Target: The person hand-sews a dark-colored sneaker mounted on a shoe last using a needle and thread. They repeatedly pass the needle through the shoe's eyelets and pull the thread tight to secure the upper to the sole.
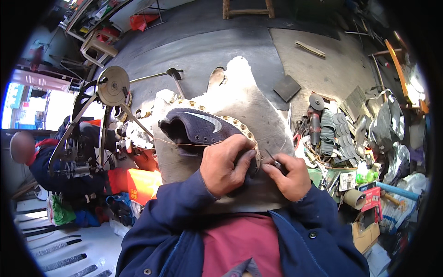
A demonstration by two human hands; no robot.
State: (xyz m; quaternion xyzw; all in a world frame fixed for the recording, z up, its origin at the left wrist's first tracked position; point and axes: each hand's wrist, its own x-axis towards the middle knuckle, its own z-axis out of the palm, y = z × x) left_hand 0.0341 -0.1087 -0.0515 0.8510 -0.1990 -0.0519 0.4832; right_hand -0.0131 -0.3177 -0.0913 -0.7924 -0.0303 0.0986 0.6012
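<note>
Left hand [224, 165] holds dark shoe [198, 129]; right hand [287, 177] pinches needle [272, 159]

Grey concrete floor [221, 46] (sunlit), a plastic stool [96, 46] at left.

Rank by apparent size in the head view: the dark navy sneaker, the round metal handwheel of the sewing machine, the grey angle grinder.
1. Dark navy sneaker, largest, though nearest the camera.
2. Grey angle grinder and round metal handwheel look alike; unranked.
</note>
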